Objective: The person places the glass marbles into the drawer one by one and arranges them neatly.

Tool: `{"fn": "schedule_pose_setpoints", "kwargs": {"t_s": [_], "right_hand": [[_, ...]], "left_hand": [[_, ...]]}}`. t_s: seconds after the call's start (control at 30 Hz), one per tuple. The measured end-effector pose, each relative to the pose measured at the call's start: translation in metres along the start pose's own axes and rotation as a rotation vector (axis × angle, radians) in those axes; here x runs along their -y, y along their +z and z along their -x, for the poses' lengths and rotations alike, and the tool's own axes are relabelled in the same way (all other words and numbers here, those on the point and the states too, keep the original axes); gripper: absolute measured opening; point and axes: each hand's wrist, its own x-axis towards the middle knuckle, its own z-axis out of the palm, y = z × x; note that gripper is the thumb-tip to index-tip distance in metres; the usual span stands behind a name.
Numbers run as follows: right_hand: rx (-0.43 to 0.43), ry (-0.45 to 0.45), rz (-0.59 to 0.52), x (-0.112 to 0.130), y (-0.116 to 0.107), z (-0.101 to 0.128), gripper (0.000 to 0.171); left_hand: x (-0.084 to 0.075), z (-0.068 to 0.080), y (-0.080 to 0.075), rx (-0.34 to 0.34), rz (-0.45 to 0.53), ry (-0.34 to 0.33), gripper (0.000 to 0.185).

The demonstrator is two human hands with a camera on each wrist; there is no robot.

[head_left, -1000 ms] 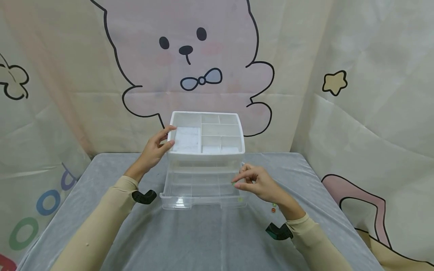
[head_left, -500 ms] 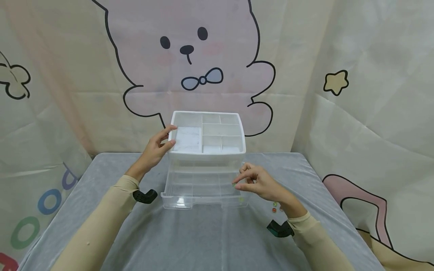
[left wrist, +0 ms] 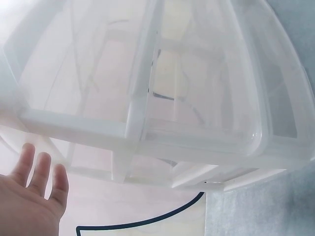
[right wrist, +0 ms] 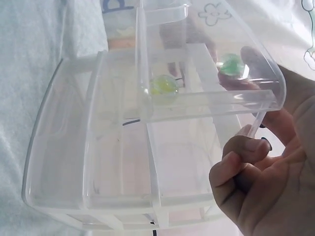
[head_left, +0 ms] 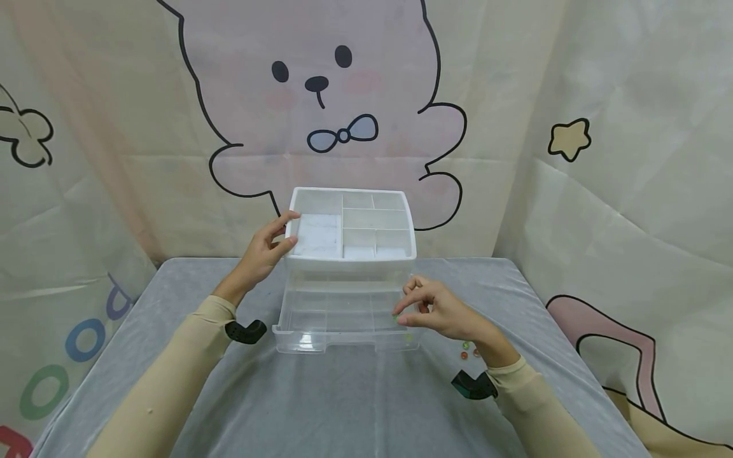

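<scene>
A clear and white plastic drawer organizer (head_left: 350, 259) stands on the table with a lower clear drawer (head_left: 346, 342) pulled out. My left hand (head_left: 260, 251) rests on the left rim of its white top tray (head_left: 369, 219); in the left wrist view three fingers lie nearly straight beside the wall. Over the drawer's right compartment, my right hand (head_left: 435, 308) pinches a green marble (right wrist: 230, 64) between thumb and index finger, its other fingers curled. Seen through the clear plastic in the right wrist view, a yellow-green marble (right wrist: 164, 86) lies in the drawer.
Several small marbles, one orange (head_left: 464, 355) and one yellow-green (head_left: 466, 345) among them, lie on the grey tablecloth (head_left: 343, 407) beside my right wrist. Printed cloth walls (head_left: 504, 127) stand behind and at both sides.
My right hand has dipped very slightly with the green marble. More of the marbles beside my right wrist now show. The left hand keeps its place on the rim.
</scene>
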Motion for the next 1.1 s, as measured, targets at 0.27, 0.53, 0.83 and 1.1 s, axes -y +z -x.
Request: {"fn": "schedule_pose_setpoints", "kwargs": {"t_s": [0.27, 0.53, 0.83, 1.1], "right_hand": [[-0.072, 0.053, -0.079, -0.002, -0.007, 0.006, 0.018], [-0.141, 0.004, -0.046, -0.006, -0.014, 0.01, 0.017], [-0.182, -0.035, -0.067, -0.011, -0.022, 0.016, 0.022], [-0.203, -0.054, -0.125, -0.018, -0.028, 0.024, 0.022]], "left_hand": [[0.0, 0.0, 0.002, 0.001, 0.008, -0.01, 0.05], [0.001, 0.0, 0.002, -0.006, 0.008, -0.006, 0.05], [-0.001, 0.001, 0.001, -0.005, -0.004, -0.005, 0.051], [-0.002, 0.001, 0.001, -0.002, 0.002, 0.002, 0.051]]}}
